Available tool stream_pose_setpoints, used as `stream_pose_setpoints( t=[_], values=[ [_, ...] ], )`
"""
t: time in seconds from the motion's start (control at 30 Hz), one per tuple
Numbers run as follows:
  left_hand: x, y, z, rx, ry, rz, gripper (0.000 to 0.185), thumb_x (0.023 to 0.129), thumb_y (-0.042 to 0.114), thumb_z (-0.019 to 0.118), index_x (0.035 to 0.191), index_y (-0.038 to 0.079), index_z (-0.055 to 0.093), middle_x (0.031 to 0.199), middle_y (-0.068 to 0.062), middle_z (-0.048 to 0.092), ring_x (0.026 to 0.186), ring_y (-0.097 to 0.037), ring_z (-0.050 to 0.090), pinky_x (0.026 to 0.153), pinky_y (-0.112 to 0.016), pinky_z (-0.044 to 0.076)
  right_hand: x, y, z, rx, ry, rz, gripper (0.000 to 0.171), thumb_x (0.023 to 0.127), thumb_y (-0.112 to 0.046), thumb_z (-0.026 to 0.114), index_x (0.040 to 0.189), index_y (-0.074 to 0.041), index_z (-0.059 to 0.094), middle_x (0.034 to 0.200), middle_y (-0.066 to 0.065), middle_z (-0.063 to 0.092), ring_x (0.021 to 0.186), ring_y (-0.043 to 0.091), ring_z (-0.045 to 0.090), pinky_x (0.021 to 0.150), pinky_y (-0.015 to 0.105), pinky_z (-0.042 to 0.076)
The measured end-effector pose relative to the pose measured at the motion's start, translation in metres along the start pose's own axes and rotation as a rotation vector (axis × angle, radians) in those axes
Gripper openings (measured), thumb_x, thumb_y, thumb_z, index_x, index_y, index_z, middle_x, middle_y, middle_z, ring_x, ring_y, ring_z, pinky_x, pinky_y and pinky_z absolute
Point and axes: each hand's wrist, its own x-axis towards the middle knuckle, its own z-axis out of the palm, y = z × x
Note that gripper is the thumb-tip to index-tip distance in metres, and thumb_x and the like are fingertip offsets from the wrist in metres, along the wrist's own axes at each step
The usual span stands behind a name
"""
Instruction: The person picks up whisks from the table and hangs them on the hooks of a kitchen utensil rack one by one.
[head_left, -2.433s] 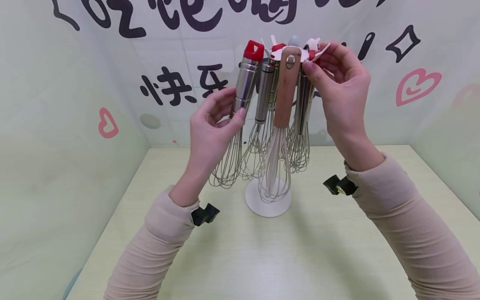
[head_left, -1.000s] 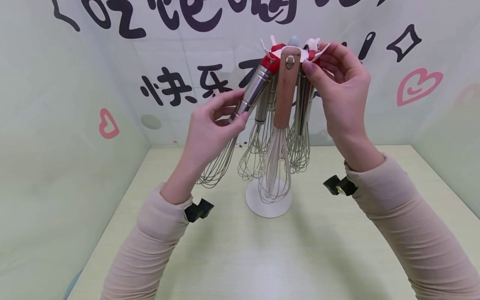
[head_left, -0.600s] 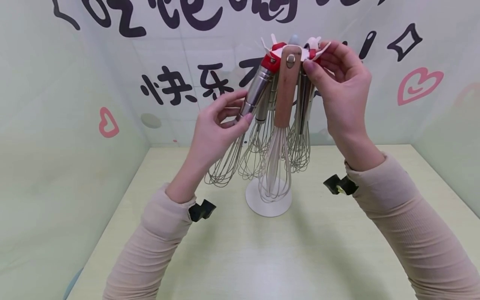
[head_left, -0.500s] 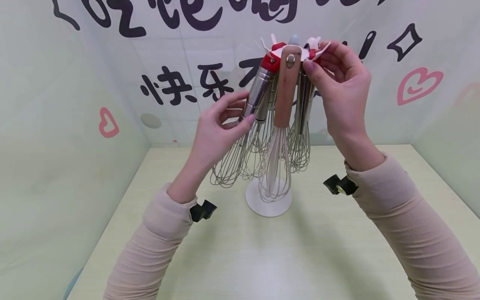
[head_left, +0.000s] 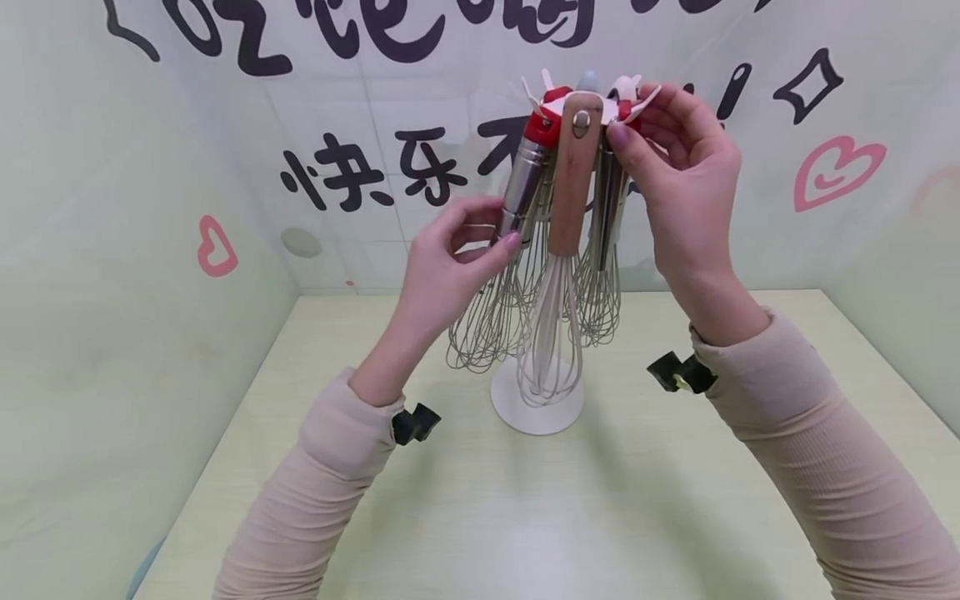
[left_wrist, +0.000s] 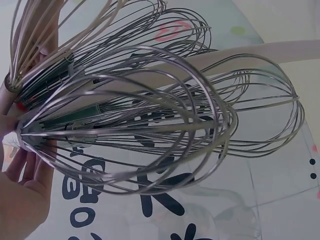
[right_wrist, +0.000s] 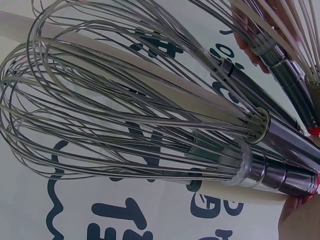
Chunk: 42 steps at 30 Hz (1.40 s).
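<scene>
A white rack (head_left: 537, 406) with a round base stands on the table, and several whisks hang from the hooks (head_left: 588, 87) at its top. My left hand (head_left: 501, 227) pinches the lower end of the steel handle of a red-capped whisk (head_left: 523, 179), which hangs almost straight down from a hook. My right hand (head_left: 633, 117) pinches a white hook arm at the rack's top. A wooden-handled whisk (head_left: 570, 183) with pale wires hangs in front. The left wrist view shows whisk wires (left_wrist: 150, 125) close up and my left hand (left_wrist: 20, 200). The right wrist view shows steel handles (right_wrist: 280, 165).
The pale table (head_left: 525, 517) is boxed in by light green walls. The back wall (head_left: 352, 167) carries dark lettering and pink hearts. A black clip sits on each sleeve near the wrist.
My left hand brought the red-capped whisk from off the rack onto a hook, then swung its lower end rightward until it hangs near vertical. The right hand stayed on the rack's top.
</scene>
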Motion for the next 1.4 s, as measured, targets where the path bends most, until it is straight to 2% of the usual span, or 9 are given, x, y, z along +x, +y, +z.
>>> stream_pose_setpoints(
  t=[0.13, 0.57, 0.8, 1.0, 1.17, 1.4],
  values=[
    [0.001, -0.001, 0.002, -0.001, -0.012, -0.019, 0.038, 0.087, 0.006, 0.067, 0.123, -0.001, 0.057, 0.116, -0.017, 0.061, 0.103, -0.022, 0.064, 0.09, -0.024, 0.058, -0.001, 0.001, -0.001, 0.007, -0.013, -0.003, 0.025, 0.084, 0.001, 0.068, 0.107, -0.007, 0.064, 0.1, 0.004, 0.064, 0.098, 0.02, 0.06, 0.086, 0.017, 0.056],
    [0.002, -0.007, 0.003, 0.033, -0.047, -0.012, 0.039, 0.087, 0.006, 0.067, 0.124, -0.001, 0.056, 0.118, -0.015, 0.061, 0.105, -0.021, 0.064, 0.092, -0.025, 0.058, -0.002, 0.004, -0.005, 0.005, -0.04, -0.01, 0.03, 0.085, 0.002, 0.065, 0.115, -0.002, 0.062, 0.104, 0.004, 0.064, 0.101, 0.019, 0.06, 0.085, 0.017, 0.056],
    [0.002, -0.007, 0.003, 0.039, -0.057, -0.014, 0.039, 0.088, 0.006, 0.066, 0.124, -0.001, 0.056, 0.118, -0.016, 0.062, 0.105, -0.022, 0.064, 0.094, -0.032, 0.057, -0.003, 0.005, -0.007, 0.013, -0.05, 0.002, 0.032, 0.087, 0.001, 0.063, 0.118, 0.0, 0.061, 0.107, 0.004, 0.063, 0.103, 0.019, 0.06, 0.087, 0.016, 0.056],
    [0.003, -0.008, 0.004, 0.044, -0.061, -0.026, 0.039, 0.088, 0.007, 0.066, 0.124, 0.0, 0.056, 0.119, -0.015, 0.062, 0.106, -0.022, 0.063, 0.095, -0.032, 0.057, -0.005, 0.007, -0.009, 0.029, -0.06, 0.015, 0.031, 0.089, -0.002, 0.059, 0.12, 0.002, 0.059, 0.108, 0.004, 0.063, 0.102, 0.018, 0.06, 0.087, 0.016, 0.055],
    [0.002, -0.009, 0.004, 0.053, -0.067, -0.039, 0.038, 0.088, 0.007, 0.066, 0.124, 0.0, 0.056, 0.12, -0.014, 0.061, 0.107, -0.021, 0.063, 0.094, -0.029, 0.057, -0.005, 0.007, -0.011, 0.053, -0.052, 0.011, 0.028, 0.091, -0.006, 0.055, 0.118, 0.0, 0.062, 0.107, 0.005, 0.062, 0.101, 0.018, 0.059, 0.094, 0.019, 0.053],
    [0.001, -0.009, 0.003, 0.06, -0.071, -0.04, 0.038, 0.089, 0.008, 0.066, 0.124, 0.001, 0.056, 0.118, -0.015, 0.062, 0.107, -0.021, 0.063, 0.094, -0.03, 0.057, -0.004, 0.009, -0.015, 0.044, -0.057, -0.008, 0.025, 0.093, -0.008, 0.052, 0.114, -0.004, 0.064, 0.105, 0.005, 0.063, 0.1, 0.019, 0.058, 0.094, 0.024, 0.054]
  ],
)
